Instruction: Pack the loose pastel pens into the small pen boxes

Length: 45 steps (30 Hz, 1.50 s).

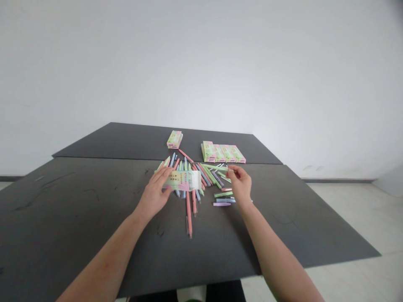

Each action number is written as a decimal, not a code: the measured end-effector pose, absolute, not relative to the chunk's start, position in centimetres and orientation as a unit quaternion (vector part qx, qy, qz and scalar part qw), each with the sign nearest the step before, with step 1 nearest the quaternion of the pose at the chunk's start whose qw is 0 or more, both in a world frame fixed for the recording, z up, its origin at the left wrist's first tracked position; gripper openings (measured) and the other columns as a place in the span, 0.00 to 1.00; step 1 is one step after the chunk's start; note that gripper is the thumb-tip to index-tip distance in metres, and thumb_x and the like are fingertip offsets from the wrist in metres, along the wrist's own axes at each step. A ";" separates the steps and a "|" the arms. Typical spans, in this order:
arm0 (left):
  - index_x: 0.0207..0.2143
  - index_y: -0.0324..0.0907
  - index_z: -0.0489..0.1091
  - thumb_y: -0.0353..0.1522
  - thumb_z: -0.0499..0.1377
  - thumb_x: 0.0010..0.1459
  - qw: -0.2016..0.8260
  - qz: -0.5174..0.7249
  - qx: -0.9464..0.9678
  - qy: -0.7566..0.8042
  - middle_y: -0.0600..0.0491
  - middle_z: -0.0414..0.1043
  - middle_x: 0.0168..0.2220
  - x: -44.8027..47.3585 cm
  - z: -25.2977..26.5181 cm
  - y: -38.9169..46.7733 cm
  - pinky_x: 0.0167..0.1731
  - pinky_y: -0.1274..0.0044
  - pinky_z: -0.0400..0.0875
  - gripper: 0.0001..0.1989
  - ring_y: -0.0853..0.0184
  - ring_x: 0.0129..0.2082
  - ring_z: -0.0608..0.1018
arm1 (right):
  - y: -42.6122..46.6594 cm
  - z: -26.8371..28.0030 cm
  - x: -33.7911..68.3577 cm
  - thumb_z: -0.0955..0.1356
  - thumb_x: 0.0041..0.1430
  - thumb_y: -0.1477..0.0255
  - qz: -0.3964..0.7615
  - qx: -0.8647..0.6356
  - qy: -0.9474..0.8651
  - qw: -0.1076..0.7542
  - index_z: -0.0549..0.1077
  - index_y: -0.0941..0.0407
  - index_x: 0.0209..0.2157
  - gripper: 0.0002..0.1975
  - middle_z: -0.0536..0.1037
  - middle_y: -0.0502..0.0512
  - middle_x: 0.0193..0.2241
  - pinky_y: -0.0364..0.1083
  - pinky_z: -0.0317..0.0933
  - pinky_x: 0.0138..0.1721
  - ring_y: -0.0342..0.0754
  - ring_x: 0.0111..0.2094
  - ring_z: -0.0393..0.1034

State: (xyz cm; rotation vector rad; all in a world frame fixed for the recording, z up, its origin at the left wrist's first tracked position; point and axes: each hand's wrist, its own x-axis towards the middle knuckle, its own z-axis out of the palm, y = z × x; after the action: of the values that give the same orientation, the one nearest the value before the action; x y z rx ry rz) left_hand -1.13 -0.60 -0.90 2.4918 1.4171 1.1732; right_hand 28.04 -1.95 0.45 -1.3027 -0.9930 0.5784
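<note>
My left hand (156, 189) grips a small printed pen box (179, 180) in green, yellow and pink, its white flap end (195, 180) turned to the right. Between thumb and fingers my right hand (240, 184) pinches a light green pen (214, 167), which points left above the pile. Under and around the box lie many pens in red, blue and green, among them a red pen (189, 214) pointing toward me. Below my right hand rest a blue pen (225, 200) and a purple pen (222, 204). The box hides part of the pile.
Behind the pens, several similar boxes (228, 154) lie side by side, one stacked on top at the left. Another small stack of boxes (174, 139) stands farther left. The dark table (78, 201) has a seam across it, and a white wall (201, 63) rises behind.
</note>
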 end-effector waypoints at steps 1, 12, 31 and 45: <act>0.59 0.43 0.60 0.26 0.51 0.55 0.020 0.378 0.804 0.458 0.47 0.63 0.60 -1.2 -0.9 -0.6 0.63 0.62 0.58 0.28 0.59 0.62 0.63 | -2.1 0.7 28.1 0.69 0.52 0.64 0.242 -0.548 -0.435 0.672 0.75 0.58 0.39 0.15 0.77 0.52 0.24 0.45 0.68 0.28 0.48 0.28 0.73; 0.59 0.42 0.60 0.27 0.52 0.54 0.008 0.385 0.799 0.463 0.47 0.63 0.60 -1.4 -1.2 -0.5 0.63 0.63 0.58 0.28 0.59 0.62 0.64 | -4.6 2.1 26.9 0.69 0.55 0.67 0.187 -0.414 -0.522 0.722 0.75 0.55 0.33 0.07 0.72 0.50 0.28 0.43 0.62 0.26 0.42 0.24 0.66; 0.58 0.39 0.61 0.27 0.53 0.54 -0.004 0.380 0.796 0.472 0.45 0.64 0.59 -1.4 -1.4 -0.3 0.62 0.62 0.59 0.27 0.58 0.60 0.65 | -5.4 2.3 26.4 0.68 0.58 0.74 0.120 -0.367 -0.611 0.691 0.76 0.54 0.37 0.05 0.72 0.55 0.33 0.44 0.65 0.28 0.47 0.33 0.70; 0.58 0.38 0.61 0.27 0.54 0.54 -0.015 0.382 0.797 0.467 0.44 0.65 0.59 -1.4 -1.8 0.0 0.62 0.62 0.59 0.27 0.57 0.60 0.65 | -5.2 2.1 26.1 0.69 0.57 0.77 0.067 -0.369 -0.622 0.688 0.77 0.53 0.39 0.09 0.74 0.55 0.34 0.44 0.67 0.28 0.47 0.34 0.70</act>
State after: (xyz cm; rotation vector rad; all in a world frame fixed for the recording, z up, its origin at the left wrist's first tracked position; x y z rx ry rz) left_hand -1.39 0.05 -1.75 2.5290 1.4828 1.2116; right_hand 26.14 -5.25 2.12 -0.8263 -1.3916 0.1496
